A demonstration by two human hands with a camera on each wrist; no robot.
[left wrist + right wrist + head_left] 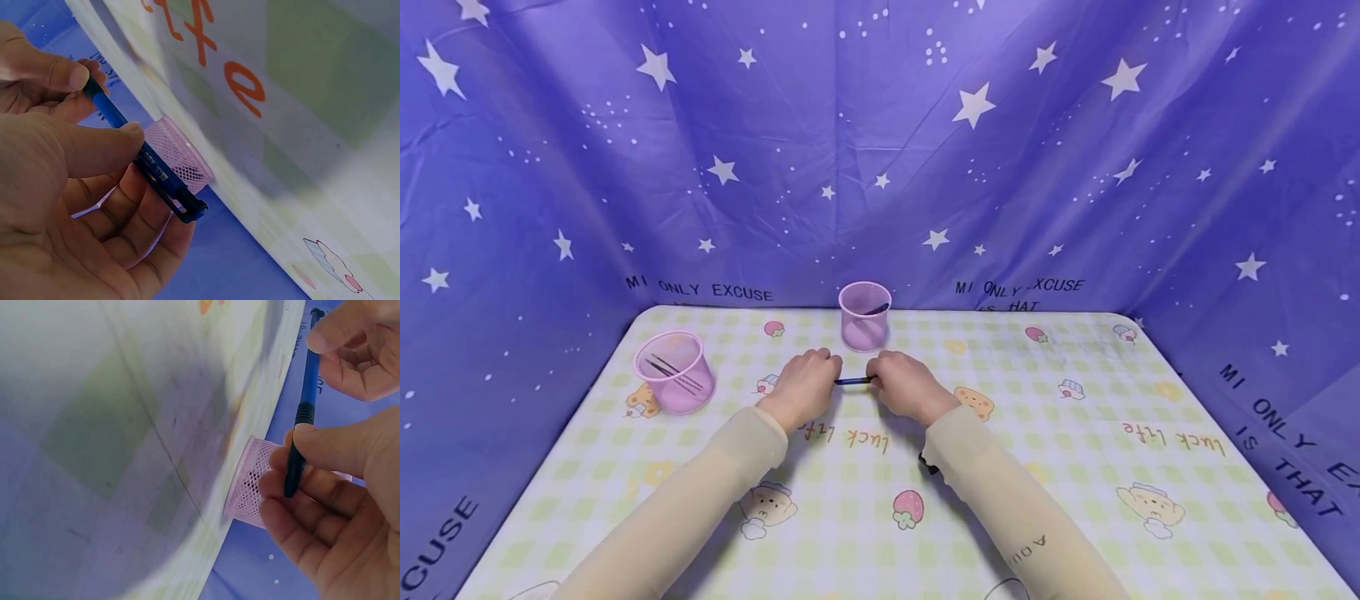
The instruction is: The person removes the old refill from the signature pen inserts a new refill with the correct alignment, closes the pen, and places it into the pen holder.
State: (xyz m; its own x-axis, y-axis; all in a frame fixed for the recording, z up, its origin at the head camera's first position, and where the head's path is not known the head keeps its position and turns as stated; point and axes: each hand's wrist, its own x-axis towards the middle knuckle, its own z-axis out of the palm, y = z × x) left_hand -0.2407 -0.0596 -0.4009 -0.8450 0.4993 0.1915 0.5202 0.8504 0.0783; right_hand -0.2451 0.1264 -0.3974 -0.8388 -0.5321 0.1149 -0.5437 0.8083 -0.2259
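Note:
A blue ballpoint pen lies level between my two hands, just above the table. My left hand pinches its clip end between thumb and fingers; the dark clip shows in the left wrist view. My right hand pinches the other end, near the ribbed grip and dark tapered tip. Right behind the hands stands a pink mesh pen cup with something dark and slim inside.
Another pink mesh cup, holding several thin dark sticks, stands at the table's left side. A checked cloth with cartoon prints covers the table. Purple star-patterned curtains hang behind and at both sides.

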